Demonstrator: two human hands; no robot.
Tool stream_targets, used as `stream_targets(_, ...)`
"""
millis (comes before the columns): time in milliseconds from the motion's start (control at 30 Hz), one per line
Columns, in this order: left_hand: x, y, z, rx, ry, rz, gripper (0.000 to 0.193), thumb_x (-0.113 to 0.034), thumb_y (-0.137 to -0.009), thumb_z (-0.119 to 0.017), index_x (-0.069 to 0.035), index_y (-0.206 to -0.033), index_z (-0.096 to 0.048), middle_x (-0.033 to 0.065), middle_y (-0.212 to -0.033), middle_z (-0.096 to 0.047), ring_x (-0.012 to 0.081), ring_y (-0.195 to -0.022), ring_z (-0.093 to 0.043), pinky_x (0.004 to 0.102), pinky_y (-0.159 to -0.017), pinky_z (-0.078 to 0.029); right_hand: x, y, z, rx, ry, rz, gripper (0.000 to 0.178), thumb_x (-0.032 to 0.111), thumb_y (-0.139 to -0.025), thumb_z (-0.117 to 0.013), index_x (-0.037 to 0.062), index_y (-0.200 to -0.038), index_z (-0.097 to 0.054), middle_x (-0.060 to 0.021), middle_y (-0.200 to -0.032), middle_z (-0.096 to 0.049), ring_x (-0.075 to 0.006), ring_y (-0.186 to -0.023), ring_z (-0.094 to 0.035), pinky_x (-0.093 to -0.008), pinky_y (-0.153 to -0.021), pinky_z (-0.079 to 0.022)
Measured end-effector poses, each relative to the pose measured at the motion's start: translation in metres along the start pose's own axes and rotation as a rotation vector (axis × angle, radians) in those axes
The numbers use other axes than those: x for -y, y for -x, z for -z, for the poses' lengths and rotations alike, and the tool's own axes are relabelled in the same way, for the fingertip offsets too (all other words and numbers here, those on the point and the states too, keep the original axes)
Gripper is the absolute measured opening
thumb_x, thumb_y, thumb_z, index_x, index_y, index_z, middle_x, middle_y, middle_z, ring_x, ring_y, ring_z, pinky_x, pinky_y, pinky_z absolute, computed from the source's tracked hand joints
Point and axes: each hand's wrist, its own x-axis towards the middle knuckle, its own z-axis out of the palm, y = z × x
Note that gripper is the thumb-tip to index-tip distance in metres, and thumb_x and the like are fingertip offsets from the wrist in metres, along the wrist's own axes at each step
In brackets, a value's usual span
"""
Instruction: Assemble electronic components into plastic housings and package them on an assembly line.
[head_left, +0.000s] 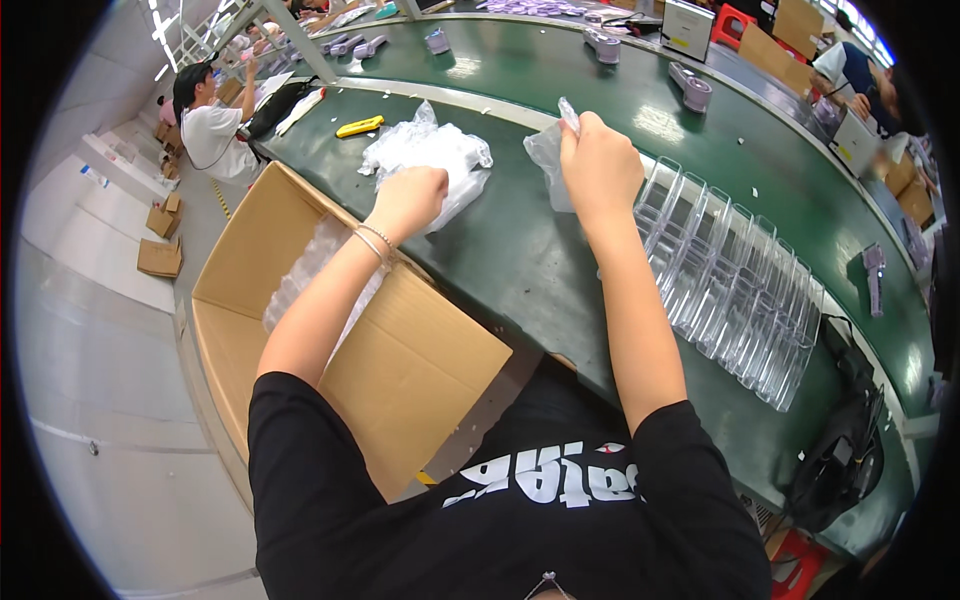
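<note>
My right hand (603, 170) is closed on a clear plastic bag (546, 160), whose crumpled film sticks up past the fingers and hangs to their left. My left hand (412, 203) is curled shut at the near side of a heap of crumpled clear plastic bags (425, 145) on the green bench. Its fingertips are turned away, so what it grips, if anything, is hidden. A thin bracelet circles the left wrist. Right of my right forearm stands a row of clear plastic trays (725, 275), nested together.
An open cardboard box (420, 355) with bubble wrap (305, 270) inside stands below my left arm. A yellow box cutter (360, 127) lies behind the bags. A black bag (840, 450) rests at the right. Purple-grey devices (690, 88) sit on the green conveyor beyond; other people work nearby.
</note>
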Motion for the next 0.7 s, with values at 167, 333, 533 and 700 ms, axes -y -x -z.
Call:
stream_targets(167,-0.008,-0.025,0.015,-0.266,0.736,0.050,0.013,-0.014,-0.090,-0.053,-0.001,-0.092,-0.054,0.0145,-0.084,-0.066,0.0226,-0.080,-0.064,0.0335,-0.073,-0.048,-0.007,-0.003,0.000,0.086,-0.136,-0.054,0.032,0.033,-0.079,-0.067,0.0024,-0.081,-0.059,-0.0183,-0.072,-0.065,-0.0353,-0.068,-0.065,-0.0425,-0.059,-0.052)
stream_targets(333,-0.034,-0.044,0.039,-0.101,1.322,-0.083,0.012,-0.016,-0.096,-0.049,-0.005,-0.101,-0.048,0.0116,-0.103,-0.065,0.0175,-0.101,-0.060,0.0301,-0.089,-0.046,-0.019,-0.002,-0.011,0.113,-0.255,-0.014,0.034,0.030,-0.079,-0.067,-0.0015,-0.091,-0.061,-0.0197,-0.075,-0.065,-0.0364,-0.076,-0.065,-0.0437,-0.068,-0.052)
stream_targets(533,-0.049,-0.055,0.041,0.087,1.495,-0.200,0.013,-0.018,-0.096,-0.051,-0.007,-0.102,-0.050,0.0094,-0.105,-0.065,0.0170,-0.103,-0.059,0.0293,-0.090,-0.045,-0.024,-0.005,-0.011,0.126,-0.381,-0.042,0.027,0.025,-0.079,-0.066,0.0013,-0.092,-0.064,-0.0186,-0.078,-0.065,-0.0364,-0.080,-0.063,-0.0437,-0.071,-0.049)
stream_targets(700,-0.018,-0.062,0.024,0.001,1.017,0.078,0.020,-0.020,-0.091,-0.055,-0.005,-0.105,-0.057,0.0031,-0.101,-0.065,0.0143,-0.092,-0.059,0.0267,-0.085,-0.044,-0.012,-0.009,0.008,0.123,-0.277,-0.059,0.025,0.027,-0.079,-0.064,0.0028,-0.076,-0.062,-0.0172,-0.072,-0.063,-0.0361,-0.072,-0.062,-0.0441,-0.064,-0.049)
